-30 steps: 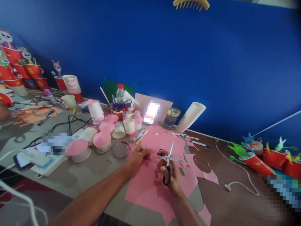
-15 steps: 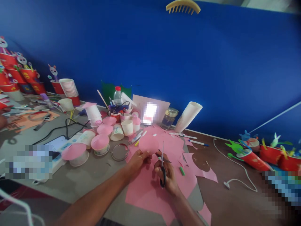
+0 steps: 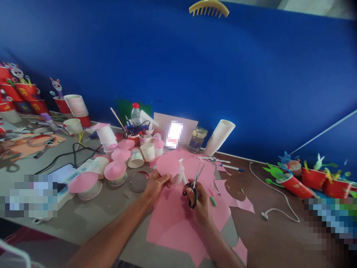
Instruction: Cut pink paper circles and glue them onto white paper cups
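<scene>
While the left hand (image 3: 155, 186) pinches the near edge of a pink disc (image 3: 167, 163) with its grip pressed together, the right hand (image 3: 200, 203) curls its grip around the handles of the scissors (image 3: 195, 195). Their blades stand slightly parted, pointing up and away, just right of the disc. It is held above the pink sheet (image 3: 181, 230), which covers part of the tabletop (image 3: 103, 208). Cups (image 3: 116, 179) stand left of the left hand; a green piece (image 3: 213, 201) lies beside the right
</scene>
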`<state>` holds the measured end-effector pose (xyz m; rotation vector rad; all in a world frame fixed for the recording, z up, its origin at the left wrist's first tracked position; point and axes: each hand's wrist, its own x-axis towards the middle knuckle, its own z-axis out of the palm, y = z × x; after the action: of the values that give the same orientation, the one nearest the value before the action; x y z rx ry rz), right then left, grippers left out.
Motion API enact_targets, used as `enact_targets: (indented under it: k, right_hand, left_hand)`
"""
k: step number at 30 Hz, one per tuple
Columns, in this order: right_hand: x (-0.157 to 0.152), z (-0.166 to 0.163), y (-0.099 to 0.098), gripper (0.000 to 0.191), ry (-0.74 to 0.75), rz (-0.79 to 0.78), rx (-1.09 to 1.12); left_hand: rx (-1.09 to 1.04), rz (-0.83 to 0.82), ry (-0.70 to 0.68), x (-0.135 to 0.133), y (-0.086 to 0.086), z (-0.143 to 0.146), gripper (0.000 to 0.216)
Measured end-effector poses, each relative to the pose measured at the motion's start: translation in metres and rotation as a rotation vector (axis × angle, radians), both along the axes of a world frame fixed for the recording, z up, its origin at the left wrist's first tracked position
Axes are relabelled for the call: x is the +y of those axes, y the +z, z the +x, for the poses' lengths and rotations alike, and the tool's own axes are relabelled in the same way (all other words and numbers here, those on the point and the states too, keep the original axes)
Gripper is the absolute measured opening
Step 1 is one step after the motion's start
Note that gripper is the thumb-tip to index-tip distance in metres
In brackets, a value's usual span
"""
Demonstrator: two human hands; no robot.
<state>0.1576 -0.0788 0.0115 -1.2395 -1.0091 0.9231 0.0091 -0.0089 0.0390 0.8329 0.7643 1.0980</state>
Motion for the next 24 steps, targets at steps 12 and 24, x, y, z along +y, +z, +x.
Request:
enact_targets:
  k: [12, 24]
  right_hand:
    - [0.001, -0.001, -0.002, 0.042, -0.031, -0.012, -0.063]
    - [-0.005, -0.012, -0.005, 0.042, 0.185, -0.075, -0.088]
  left_hand:
    - [-0.142, -0.128, 0.057, -0.001, 0.0, 0.003, 0.026]
    - [-0.045, -0.061, -0.054, -0.007, -0.004, 0.008, 0.017]
